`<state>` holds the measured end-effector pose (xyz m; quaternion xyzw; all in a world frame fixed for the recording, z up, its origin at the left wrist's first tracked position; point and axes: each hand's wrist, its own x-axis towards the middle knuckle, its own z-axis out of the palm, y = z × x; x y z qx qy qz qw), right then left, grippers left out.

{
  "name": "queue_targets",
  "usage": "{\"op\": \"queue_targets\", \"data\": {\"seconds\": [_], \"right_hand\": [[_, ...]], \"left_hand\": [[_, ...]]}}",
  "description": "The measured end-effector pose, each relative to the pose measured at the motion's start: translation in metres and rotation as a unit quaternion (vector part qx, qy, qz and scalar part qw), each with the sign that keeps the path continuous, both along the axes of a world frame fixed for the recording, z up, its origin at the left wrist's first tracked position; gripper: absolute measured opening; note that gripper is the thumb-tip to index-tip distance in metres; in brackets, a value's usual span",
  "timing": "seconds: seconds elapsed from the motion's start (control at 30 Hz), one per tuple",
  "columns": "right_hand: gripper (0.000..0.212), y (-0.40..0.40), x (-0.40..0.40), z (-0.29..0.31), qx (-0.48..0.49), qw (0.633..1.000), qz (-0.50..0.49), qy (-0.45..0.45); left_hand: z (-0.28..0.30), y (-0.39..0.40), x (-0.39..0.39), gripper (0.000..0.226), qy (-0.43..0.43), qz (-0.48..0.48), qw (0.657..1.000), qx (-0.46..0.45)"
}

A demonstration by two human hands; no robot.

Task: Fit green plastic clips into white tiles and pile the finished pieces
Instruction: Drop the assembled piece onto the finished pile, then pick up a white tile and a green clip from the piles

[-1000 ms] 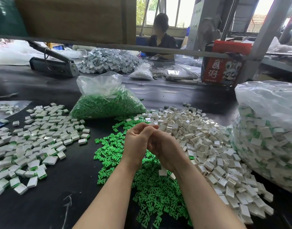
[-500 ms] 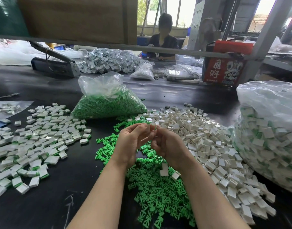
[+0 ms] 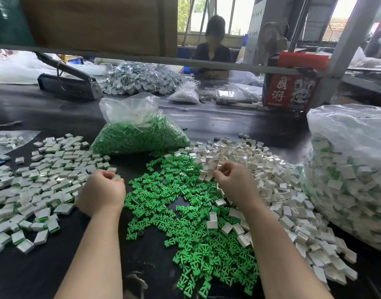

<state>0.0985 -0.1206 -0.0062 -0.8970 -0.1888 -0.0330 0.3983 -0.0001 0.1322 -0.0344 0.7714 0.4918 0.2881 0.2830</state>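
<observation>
The left hand (image 3: 101, 194) sits at the near edge of the finished pile (image 3: 34, 184), its fingers curled round a small white piece with a sliver of green at the fingertips, apparently an assembled tile about to be dropped there; the right hand (image 3: 234, 186) is out over the edge of the heap of white tiles (image 3: 271, 182), fingers bent and pinching down among them, though whether one is actually caught between fingertips I cannot tell; the two hands are well apart, with the loose green clips (image 3: 181, 212) spread on the dark table (image 3: 45, 266) between and below them.

The tiles look light, stiff and smooth, small hollow shells open on one face; I judge they are best taken by the two long edges, open side turned up; the clips are lighter again, thin and springy with small prongs, best pinched at the flat stem so the prongs lead into the shell; pressed askew, a prong could bend or snap.

Beyond the clips lies a clear bag of green clips (image 3: 140, 134), just behind the spread; at far right a large bag of finished pieces (image 3: 347, 180) touches the tile heap.
</observation>
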Motion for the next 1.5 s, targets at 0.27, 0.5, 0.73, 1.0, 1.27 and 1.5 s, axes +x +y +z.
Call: {"op": "queue_targets", "data": {"seconds": [0.27, 0.5, 0.73, 1.0, 1.27, 1.5], "right_hand": [[0.007, 0.003, -0.004, 0.0, -0.138, 0.988, 0.038, -0.057], [0.027, 0.019, -0.008, -0.01, -0.284, 0.95, 0.044, -0.124], [0.023, 0.014, -0.006, -0.011, -0.219, 0.965, -0.037, -0.139], [0.014, 0.008, -0.002, -0.012, -0.248, 0.956, -0.088, -0.133], [0.022, 0.011, -0.009, 0.005, 0.099, 0.994, -0.033, -0.011], [0.03, 0.014, -0.015, 0.009, 0.267, 0.951, 0.046, 0.149]], "left_hand": [[0.01, -0.012, 0.0, 0.026, 0.031, 0.013, 0.995, 0.092], [0.019, -0.055, 0.022, 0.015, -0.098, -0.262, 0.959, 0.043], [0.008, -0.078, 0.032, 0.013, -0.051, -0.375, 0.925, 0.035], [0.009, -0.093, 0.031, 0.015, -0.043, -0.445, 0.895, 0.018], [0.017, -0.104, 0.03, 0.033, -0.166, -0.489, 0.842, -0.157], [0.019, -0.104, 0.031, 0.017, -0.3, -0.472, 0.794, -0.237]]}}
